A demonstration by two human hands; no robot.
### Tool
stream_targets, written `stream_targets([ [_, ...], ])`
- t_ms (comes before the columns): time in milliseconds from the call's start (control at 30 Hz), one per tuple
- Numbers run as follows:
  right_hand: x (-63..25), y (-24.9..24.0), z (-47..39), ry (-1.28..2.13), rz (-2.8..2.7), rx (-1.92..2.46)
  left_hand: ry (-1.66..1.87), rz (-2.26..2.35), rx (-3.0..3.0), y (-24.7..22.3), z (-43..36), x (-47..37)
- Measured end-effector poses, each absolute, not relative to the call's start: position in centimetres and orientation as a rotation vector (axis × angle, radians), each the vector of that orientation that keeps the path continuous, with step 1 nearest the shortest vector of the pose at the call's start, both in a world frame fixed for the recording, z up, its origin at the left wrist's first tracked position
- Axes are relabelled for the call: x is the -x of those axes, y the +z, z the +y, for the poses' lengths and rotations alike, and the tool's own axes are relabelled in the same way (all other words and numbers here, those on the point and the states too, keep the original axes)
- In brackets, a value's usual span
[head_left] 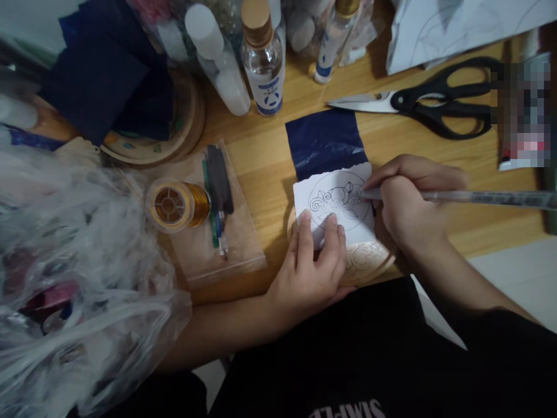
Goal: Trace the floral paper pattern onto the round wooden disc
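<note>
White paper (335, 194) with a torn-looking upper edge lies in front of the person in the head view, bearing a circle with curling line work inside it. Under its near edge a pale disc (369, 256) shows, with lines of its own, and from beneath its far edge a navy sheet (325, 139) sticks out over the wooden surface (256, 165). The left hand (310, 273) rests on the paper's near left part, fingers a little spread and pressing down; whether its thumb grips the disc below, I cannot tell. The right hand (411, 212) has its fingers closed round a pen (487, 198), whose tip is at the right part of the drawing; slight blur hides whether it touches. Judging by this, the step in hand is going over the drawn lines. Carrying on would call for a firm left hand, so that paper and navy sheet do not slip, and for steady, even pressure along each curve. Left of the paper lie a spool (179, 203) of golden thread and a clear bag (246, 252); beyond it to the right, scissors (420, 104); beyond it to the left, a bottle (263, 72).
</note>
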State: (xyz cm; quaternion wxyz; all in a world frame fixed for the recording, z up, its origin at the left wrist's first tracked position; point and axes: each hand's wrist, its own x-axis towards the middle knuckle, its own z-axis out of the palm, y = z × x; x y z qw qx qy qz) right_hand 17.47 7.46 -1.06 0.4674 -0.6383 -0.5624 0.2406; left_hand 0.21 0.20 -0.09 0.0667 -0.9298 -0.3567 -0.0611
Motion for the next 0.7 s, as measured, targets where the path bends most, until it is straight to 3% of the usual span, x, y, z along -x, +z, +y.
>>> stream_targets([
  [700, -17.44, -0.72, 7.53, 0.647, -1.354, 1.572, -0.168, -1.076, 2.802, -0.10, 0.11, -0.19],
])
